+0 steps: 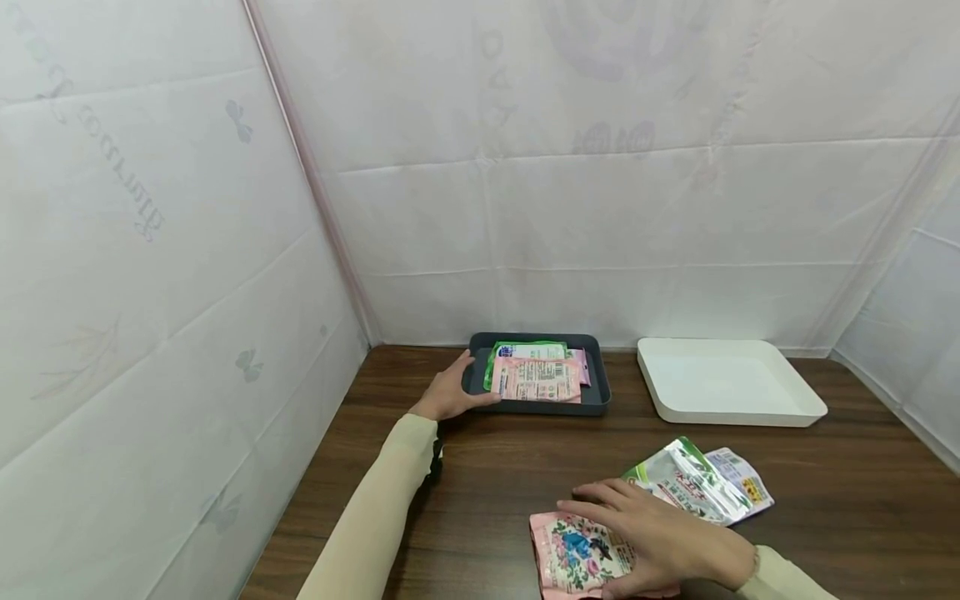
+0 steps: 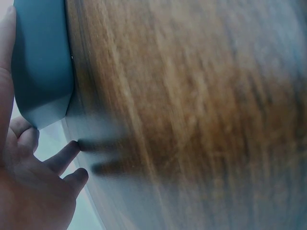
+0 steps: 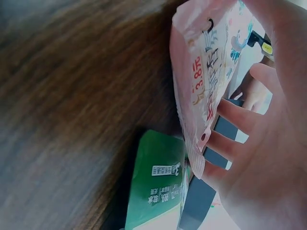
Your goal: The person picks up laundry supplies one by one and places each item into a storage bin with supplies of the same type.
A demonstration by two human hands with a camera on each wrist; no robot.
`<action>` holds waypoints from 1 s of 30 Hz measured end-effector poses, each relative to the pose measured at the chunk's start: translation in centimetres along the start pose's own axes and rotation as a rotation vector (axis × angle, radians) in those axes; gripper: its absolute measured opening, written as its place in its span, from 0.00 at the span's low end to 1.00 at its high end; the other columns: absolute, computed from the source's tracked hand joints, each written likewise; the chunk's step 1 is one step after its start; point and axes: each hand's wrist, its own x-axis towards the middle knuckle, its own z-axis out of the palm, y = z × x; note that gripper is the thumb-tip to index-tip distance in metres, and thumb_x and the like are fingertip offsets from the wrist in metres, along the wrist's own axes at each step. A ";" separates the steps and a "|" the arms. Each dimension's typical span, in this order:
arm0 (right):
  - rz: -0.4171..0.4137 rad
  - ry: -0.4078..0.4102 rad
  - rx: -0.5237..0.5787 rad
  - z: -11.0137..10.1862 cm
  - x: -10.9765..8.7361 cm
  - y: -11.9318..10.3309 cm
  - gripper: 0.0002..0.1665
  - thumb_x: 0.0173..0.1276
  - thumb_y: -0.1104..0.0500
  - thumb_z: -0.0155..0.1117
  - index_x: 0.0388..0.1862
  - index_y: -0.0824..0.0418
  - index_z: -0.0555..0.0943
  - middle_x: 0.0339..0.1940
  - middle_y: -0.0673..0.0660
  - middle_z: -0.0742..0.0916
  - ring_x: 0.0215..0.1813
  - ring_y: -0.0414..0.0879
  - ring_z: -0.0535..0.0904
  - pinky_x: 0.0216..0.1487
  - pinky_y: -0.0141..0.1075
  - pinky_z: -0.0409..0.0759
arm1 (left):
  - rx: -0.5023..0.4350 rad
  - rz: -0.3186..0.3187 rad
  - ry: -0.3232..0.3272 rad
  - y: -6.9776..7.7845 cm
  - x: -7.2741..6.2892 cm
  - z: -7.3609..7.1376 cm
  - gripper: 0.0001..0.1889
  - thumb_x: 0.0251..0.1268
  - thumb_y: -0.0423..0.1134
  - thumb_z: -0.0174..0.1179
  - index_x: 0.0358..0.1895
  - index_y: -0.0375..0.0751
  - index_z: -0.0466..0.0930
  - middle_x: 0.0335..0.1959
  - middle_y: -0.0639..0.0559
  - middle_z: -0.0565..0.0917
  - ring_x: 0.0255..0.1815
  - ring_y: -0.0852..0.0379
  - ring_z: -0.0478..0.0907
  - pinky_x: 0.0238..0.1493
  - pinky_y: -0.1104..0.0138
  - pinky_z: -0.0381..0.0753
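Note:
A dark grey tray (image 1: 603, 392) stands against the back cloth with several flat packets in it. The uppermost is a pink packet (image 1: 536, 385) with printed text. My left hand (image 1: 450, 393) rests at the tray's left end, thumb along the front rim and fingers at the left side. Front and centre, my right hand (image 1: 656, 533) spreads across a pink floral packet (image 1: 573, 554), covering its right part. Its fingers lie fairly straight along the packet's edge in the right wrist view. Beside this hand lies a green and silver pouch (image 1: 693, 479), overlapping a pale packet (image 1: 742, 477).
A white tray (image 1: 727, 383) stands on the right at the back of the brown wooden table (image 1: 480, 492). White cloth walls (image 1: 600, 208) enclose the back and both sides.

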 end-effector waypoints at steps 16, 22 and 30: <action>-0.009 0.012 0.015 0.1 -0.5 0.2 0.51 0.63 0.23 0.64 0.81 0.35 0.61 0.72 0.48 0.75 0.68 0.50 0.72 0.57 0.55 0.80 | -0.010 0.000 0.005 0.0 0.1 -0.1 0.59 0.53 0.70 0.71 0.82 0.43 0.55 0.85 0.49 0.51 0.81 0.41 0.57 0.75 0.45 0.63; -0.001 0.007 0.033 0.0 -0.4 0.2 0.49 0.64 0.24 0.63 0.81 0.35 0.62 0.72 0.45 0.75 0.68 0.48 0.72 0.59 0.55 0.80 | -0.016 -0.001 0.009 0.1 0.0 -0.2 0.59 0.52 0.70 0.72 0.82 0.43 0.56 0.84 0.48 0.52 0.81 0.41 0.57 0.75 0.44 0.63; -0.011 0.031 0.034 -0.1 -0.3 0.3 0.46 0.66 0.26 0.63 0.80 0.36 0.64 0.69 0.42 0.76 0.66 0.45 0.73 0.58 0.53 0.81 | -0.013 0.002 0.001 0.1 0.1 -0.2 0.59 0.52 0.70 0.72 0.82 0.43 0.55 0.85 0.49 0.51 0.81 0.41 0.56 0.76 0.45 0.62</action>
